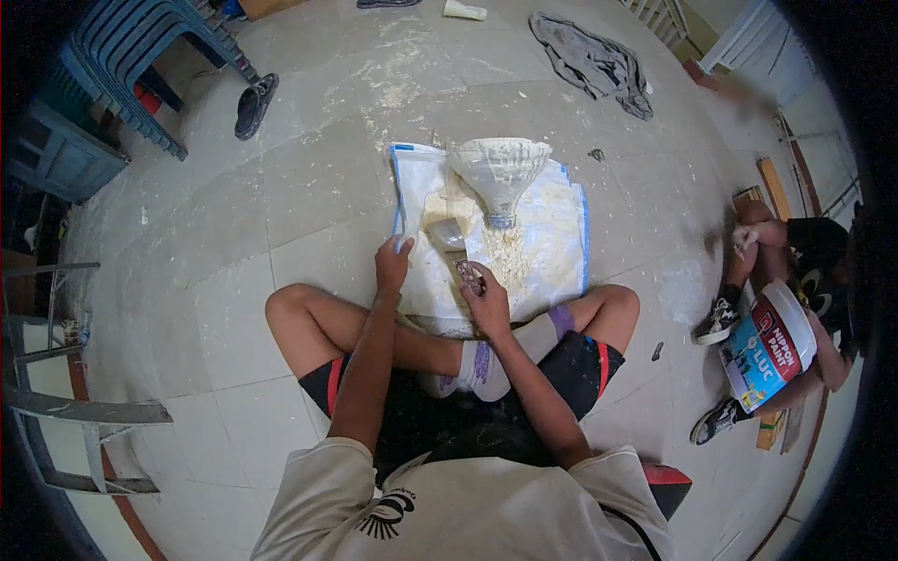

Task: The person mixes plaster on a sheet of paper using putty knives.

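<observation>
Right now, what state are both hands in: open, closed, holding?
Left hand: at the white sheet's edge; grip unclear.
Right hand: closed, holding a dark speckled object.

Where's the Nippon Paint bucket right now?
In the head view, the paint bucket is at the far right, against the other person, near their black-and-white shoes.

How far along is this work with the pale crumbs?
Partway, it seems. Done: pale crumbs lie heaped on the white sheet. In hand: the right hand holds a dark speckled piece; the left hand is at the sheet's edge. Probably left: residue on the floor and the crusted funnel-shaped container.
</observation>
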A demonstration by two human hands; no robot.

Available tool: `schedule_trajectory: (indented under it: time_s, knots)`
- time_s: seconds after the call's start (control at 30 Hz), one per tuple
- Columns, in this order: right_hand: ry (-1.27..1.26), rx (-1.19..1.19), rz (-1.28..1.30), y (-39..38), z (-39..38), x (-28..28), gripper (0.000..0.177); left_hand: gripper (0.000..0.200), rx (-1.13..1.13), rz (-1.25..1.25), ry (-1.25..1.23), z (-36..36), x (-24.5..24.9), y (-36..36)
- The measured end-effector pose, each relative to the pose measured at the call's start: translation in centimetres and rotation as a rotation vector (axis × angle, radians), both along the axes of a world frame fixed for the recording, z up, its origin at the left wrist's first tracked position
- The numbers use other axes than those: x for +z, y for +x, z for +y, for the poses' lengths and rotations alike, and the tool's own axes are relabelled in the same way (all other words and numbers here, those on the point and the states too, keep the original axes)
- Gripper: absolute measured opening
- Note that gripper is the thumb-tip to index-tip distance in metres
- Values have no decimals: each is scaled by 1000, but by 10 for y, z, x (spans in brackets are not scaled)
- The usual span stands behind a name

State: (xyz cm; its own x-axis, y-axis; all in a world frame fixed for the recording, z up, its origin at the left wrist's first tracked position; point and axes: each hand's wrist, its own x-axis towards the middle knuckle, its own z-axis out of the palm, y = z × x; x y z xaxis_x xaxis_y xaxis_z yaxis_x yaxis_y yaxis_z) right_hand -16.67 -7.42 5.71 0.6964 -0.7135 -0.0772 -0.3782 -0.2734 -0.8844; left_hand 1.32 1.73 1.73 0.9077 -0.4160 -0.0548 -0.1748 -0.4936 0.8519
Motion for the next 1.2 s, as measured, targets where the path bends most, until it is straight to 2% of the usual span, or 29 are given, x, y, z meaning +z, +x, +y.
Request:
schedule_trajectory:
  time_s: [0.1,0.13,0.17,0.2,0.23,0.27,0.3,0.33,0.37,0.4,0.43,0.47,0.53,0.6,0.7,0.73,0.8,0.83,0.93,1.03,1.13,1.2]
  knots:
    - [170,-92,-186,-2,4,17,39,41,-39,-167,-29,1,-66,18]
    - [237,-149,-265,-5,3,25,37,42,-34,-55,-61,1,-48,14]
    - [165,-217,-333,-6,-2,27,36,43,-45,64,-98,0,-31,5]
    - [84,-289,-395,-10,-8,30,34,43,-65,70,-95,1,-42,8]
    - [-3,-360,-454,-19,-19,33,33,43,-99,-90,9,0,-29,2]
    - [19,-399,-413,-30,-37,30,33,43,-131,-136,6,-3,-30,3]
    - [43,-435,-376,-39,-59,23,33,42,-162,-174,-14,-2,-74,18]
    - [71,-469,-344,-48,-82,18,34,39,-183,-97,76,-2,-70,17]
    - [46,-507,-190,-57,-102,18,32,36,-184,5,147,-7,-8,-1]
    - [-99,-526,-104,-64,-124,6,33,36,-141,-43,167,-8,-26,3]
    - [-236,-541,-15,-72,-148,-15,33,36,-152,1,202,-10,-29,5]
    - [-368,-554,75,-78,-166,-28,33,38,-154,-79,229,-11,-29,0]
    - [-353,-580,185,-84,-185,-36,32,41,-146,-254,281,-12,-26,-2]
    - [-341,-598,312,-81,-193,-48,31,41,-130,-232,296,-12,-22,-4]
    - [-477,-835,133,-68,-183,-36,32,43,-127,-55,285,-15,4,-11]
    - [-452,-873,78,-70,-182,-36,32,43,-130,27,274,-14,12,-12]
    - [-402,-949,-28,-78,-182,-36,34,44,-102,-32,259,-13,-1,-8]
    - [-406,-950,7,-76,-180,-32,33,44,-88,-61,248,-14,-5,-6]
    - [-296,-789,376,-74,-168,-17,36,45,-160,-74,251,-12,-14,-1]
    - [-197,-680,596,-70,-170,-24,37,49,-103,-20,243,-11,-25,1]
    - [-163,-706,259,-75,-180,-34,36,57,-111,-166,143,-6,-42,5]
    - [7,-785,-95,-75,-183,-34,34,57,-120,-113,189,-8,-22,1]
